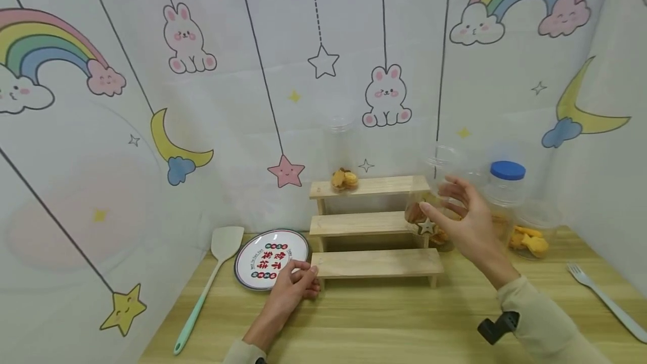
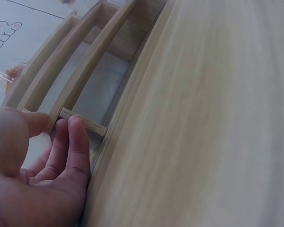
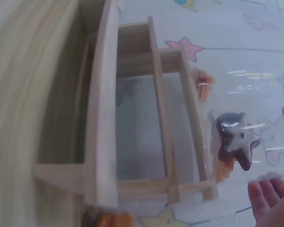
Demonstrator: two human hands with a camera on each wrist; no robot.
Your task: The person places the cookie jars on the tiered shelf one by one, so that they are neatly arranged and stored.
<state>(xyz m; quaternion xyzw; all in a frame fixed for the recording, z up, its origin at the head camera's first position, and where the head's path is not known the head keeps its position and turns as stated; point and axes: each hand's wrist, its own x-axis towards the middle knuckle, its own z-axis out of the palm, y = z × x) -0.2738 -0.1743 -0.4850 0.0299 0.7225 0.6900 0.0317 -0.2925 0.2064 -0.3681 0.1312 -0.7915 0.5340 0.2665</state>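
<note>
My right hand grips a clear plastic jar from the side, thumb and fingers spread round it, at the right end of the three-step wooden rack. Brown and orange snacks sit in the jar's bottom, and a star-shaped piece shows brightly on it in the right wrist view. My left hand pinches the left end of the rack's lowest step, thumb above and fingers by the support leg. Another clear jar with orange snacks stands on the top step's left.
Several clear jars of snacks, including one with a blue lid, stand right of the rack. A round plate and a spatula with a green handle lie left. A fork lies far right. Patterned cloth rises behind.
</note>
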